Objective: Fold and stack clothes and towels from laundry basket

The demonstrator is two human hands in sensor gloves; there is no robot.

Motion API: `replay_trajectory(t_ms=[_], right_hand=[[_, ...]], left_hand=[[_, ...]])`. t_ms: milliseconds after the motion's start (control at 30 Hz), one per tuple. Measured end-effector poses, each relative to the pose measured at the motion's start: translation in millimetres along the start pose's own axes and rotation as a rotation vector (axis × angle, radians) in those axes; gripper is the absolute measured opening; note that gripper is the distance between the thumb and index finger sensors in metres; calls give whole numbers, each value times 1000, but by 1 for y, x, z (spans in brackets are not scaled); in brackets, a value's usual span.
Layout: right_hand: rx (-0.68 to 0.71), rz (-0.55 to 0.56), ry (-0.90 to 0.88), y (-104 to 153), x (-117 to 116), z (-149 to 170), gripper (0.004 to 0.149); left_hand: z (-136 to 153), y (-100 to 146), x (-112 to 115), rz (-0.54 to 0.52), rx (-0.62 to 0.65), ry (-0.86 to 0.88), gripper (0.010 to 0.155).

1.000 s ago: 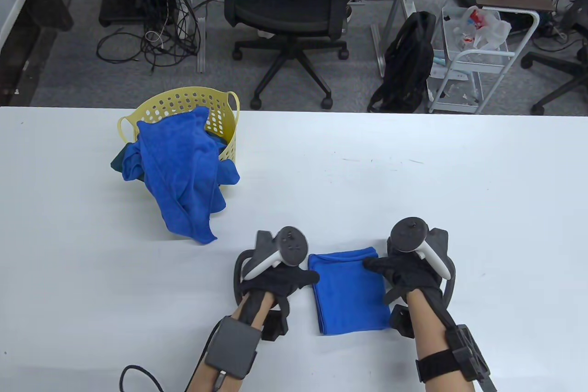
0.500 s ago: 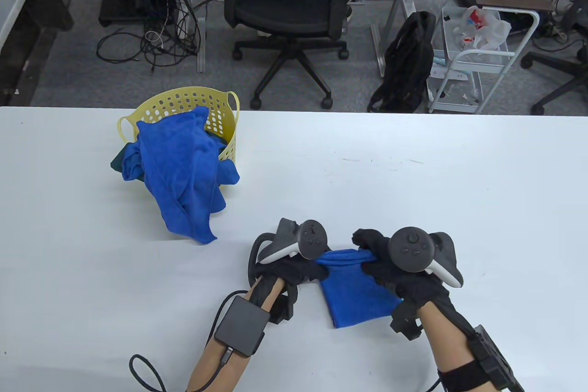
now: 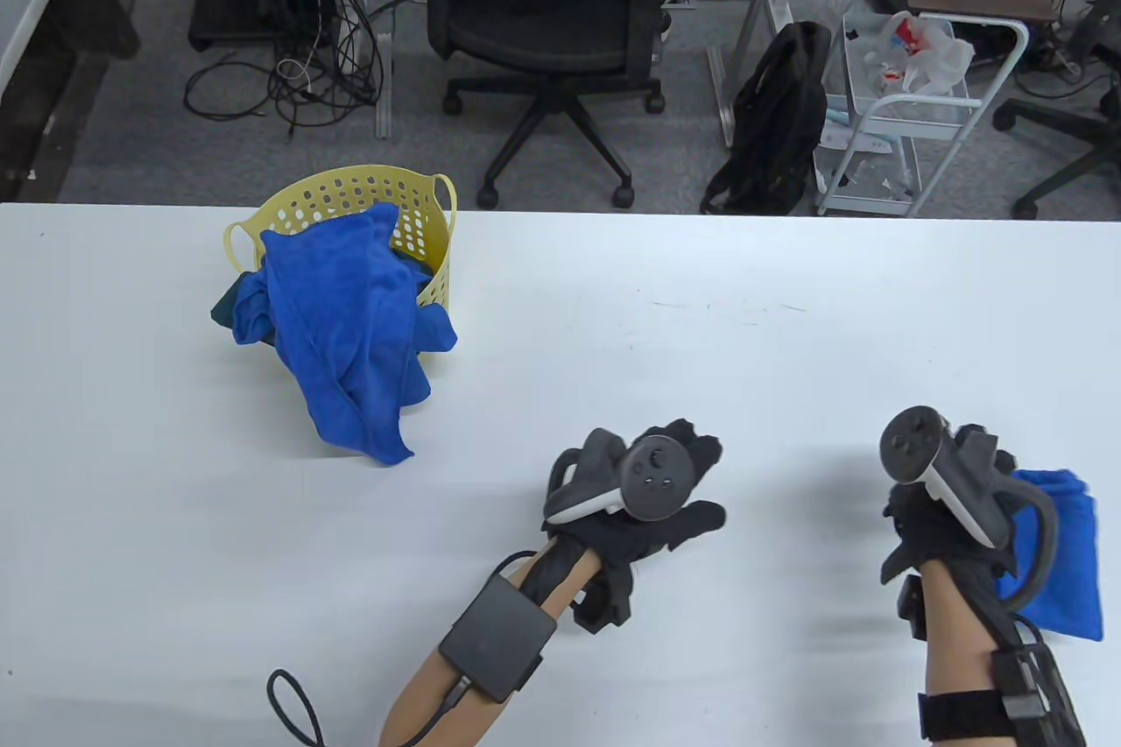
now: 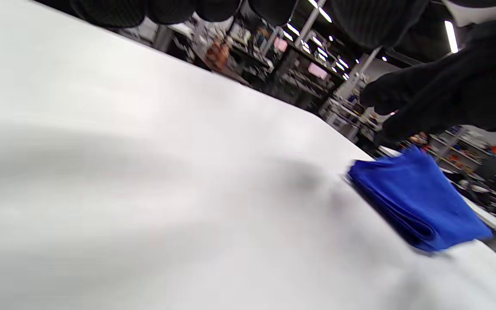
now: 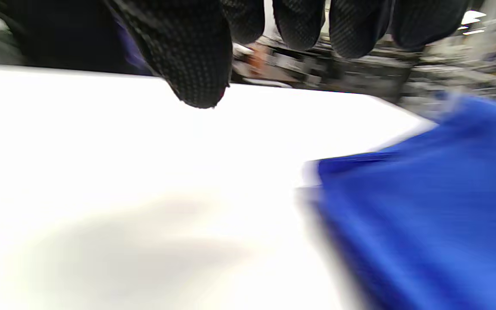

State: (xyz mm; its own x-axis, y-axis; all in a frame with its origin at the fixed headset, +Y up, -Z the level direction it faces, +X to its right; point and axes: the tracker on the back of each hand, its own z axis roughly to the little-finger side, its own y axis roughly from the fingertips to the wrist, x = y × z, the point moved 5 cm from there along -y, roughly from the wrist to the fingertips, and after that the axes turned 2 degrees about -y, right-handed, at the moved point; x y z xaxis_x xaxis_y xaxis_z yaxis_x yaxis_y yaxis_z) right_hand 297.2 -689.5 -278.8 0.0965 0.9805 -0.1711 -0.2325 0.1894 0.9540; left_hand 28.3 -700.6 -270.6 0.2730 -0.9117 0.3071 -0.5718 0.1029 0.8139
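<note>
On the white tabletop (image 3: 701,344), I'm parking the folded blue towel (image 3: 1064,554) near the right edge to start a stack; my right hand (image 3: 941,519) hovers beside it, grip unclear, my left hand (image 3: 652,502) empty, fingers spread.

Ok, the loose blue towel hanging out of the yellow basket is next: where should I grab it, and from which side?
Take the loose blue towel by its pointed lower corner, which trails onto the white table in front of the yellow perforated basket. Come from the near side with the left hand, probably pinching from above: that corner lies free and nearest.
</note>
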Motion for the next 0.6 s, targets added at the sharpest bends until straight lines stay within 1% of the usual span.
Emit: replay_trajectory(t_ms=[100, 133, 167, 233, 300, 333, 400, 433, 467, 567, 600], right_hand=[[232, 18, -36, 26, -10, -59, 75], [275, 15, -48, 34, -13, -71, 74], [330, 27, -71, 44, -16, -88, 74], [398, 35, -97, 56, -24, -107, 72], [428, 31, -106, 63, -31, -117, 71], [438, 24, -102, 65, -37, -121, 72], [446, 11, -88, 67, -48, -123, 71], [444, 8, -83, 66, -51, -123, 71], [439, -9, -65, 65, -55, -121, 71], [416, -24, -65, 61, -62, -115, 71], [414, -26, -70, 61, -63, -114, 71]], left_hand=[[31, 39, -16, -70, -88, -46, 81], [38, 49, -21, -89, -109, -58, 80], [50, 65, -28, -123, -144, -83, 79], [67, 89, -39, -173, -210, -133, 78], [86, 110, -50, -224, -286, -191, 77], [97, 122, -58, -242, -345, -233, 76], [125, 146, -82, -294, -502, -318, 74], [135, 153, -92, -317, -561, -335, 71], [149, 162, -106, -355, -637, -344, 69], [182, 171, -142, -429, -791, -312, 65], [186, 171, -146, -438, -813, -305, 65]])
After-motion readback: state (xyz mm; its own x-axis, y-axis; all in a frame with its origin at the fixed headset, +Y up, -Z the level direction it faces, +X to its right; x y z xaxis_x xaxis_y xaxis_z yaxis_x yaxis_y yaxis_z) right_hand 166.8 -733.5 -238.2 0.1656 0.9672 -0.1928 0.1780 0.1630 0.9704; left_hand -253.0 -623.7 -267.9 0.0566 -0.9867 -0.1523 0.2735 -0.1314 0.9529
